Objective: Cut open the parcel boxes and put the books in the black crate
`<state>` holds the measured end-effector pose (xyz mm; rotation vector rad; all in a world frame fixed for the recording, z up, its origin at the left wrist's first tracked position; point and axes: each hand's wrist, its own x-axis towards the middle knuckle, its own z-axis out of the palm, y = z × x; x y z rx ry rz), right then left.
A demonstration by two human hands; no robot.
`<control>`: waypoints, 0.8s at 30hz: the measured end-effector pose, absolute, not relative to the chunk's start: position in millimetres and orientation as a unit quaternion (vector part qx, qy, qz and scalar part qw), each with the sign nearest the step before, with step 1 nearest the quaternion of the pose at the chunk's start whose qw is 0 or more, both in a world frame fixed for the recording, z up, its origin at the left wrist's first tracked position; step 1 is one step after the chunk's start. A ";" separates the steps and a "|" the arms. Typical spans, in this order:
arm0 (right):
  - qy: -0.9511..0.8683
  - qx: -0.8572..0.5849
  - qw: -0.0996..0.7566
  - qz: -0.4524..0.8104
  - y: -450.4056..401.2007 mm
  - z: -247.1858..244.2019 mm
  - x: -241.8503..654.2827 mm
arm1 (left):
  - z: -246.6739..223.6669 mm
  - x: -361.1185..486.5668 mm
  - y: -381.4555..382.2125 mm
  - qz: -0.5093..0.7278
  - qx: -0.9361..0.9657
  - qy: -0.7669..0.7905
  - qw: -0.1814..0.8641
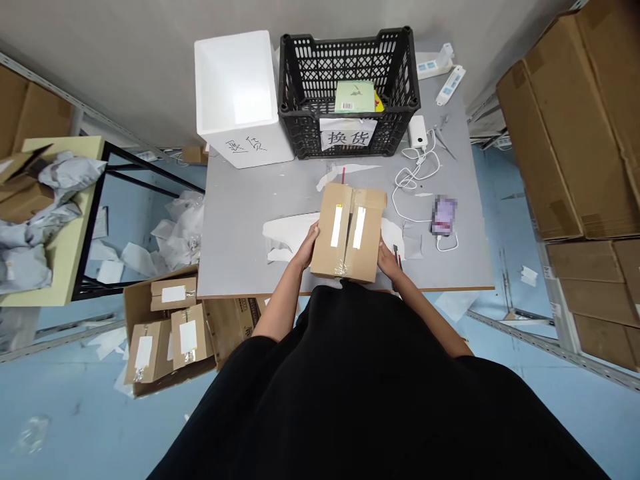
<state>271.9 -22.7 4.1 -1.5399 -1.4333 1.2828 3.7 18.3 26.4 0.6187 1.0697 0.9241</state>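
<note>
A brown cardboard box (327, 256) with two white labels on its top flaps is held between both hands over the front part of the grey table (230, 247). My left hand (306, 248) grips its left side, and my right hand (387, 259) holds the right side near the lower corner. The flaps have a narrow slit between them, with clear tape near the front edge. White paper pieces (287, 230) lie under and beside the box. Close to my right hand is a dark and red slim tool (396, 257), partly hidden.
A white foam box (245, 143) and a black crate (300, 133) stand at the back. A phone (443, 217), white cable and power strips lie right. Left of the table, a carton (131, 300) on the floor holds several boxes; a shelf (93, 200) bears grey parcels.
</note>
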 end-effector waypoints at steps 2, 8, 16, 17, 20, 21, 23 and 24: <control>-0.554 -0.584 0.329 0.493 -28.2 0.5 272.2 | 22.4 0.8 11.8 0.411 0.286 0.476 0.723; -0.548 -0.599 0.298 0.502 -31.3 -6.5 282.6 | 17.8 16.1 -7.0 0.412 0.264 0.475 0.732; -0.575 -0.572 0.291 0.508 -39.9 -11.6 274.7 | 20.0 -1.7 0.1 0.390 0.319 0.488 0.713; -0.577 -0.569 0.288 0.510 -42.9 -11.8 272.1 | 21.0 -7.0 3.0 0.388 0.333 0.485 0.710; -0.560 -0.574 0.289 0.522 -50.7 -8.8 267.7 | 27.3 -18.7 14.8 0.371 0.376 0.472 0.706; -0.546 -0.575 0.289 0.536 -52.7 -6.4 267.0 | 30.7 -20.6 19.9 0.362 0.390 0.467 0.706; -0.499 -0.573 0.281 0.586 -57.0 0.0 265.0 | 39.5 -21.4 32.3 0.345 0.412 0.463 0.705; -0.468 -0.568 0.276 0.619 -59.5 3.6 263.0 | 44.7 -20.6 39.5 0.337 0.420 0.464 0.703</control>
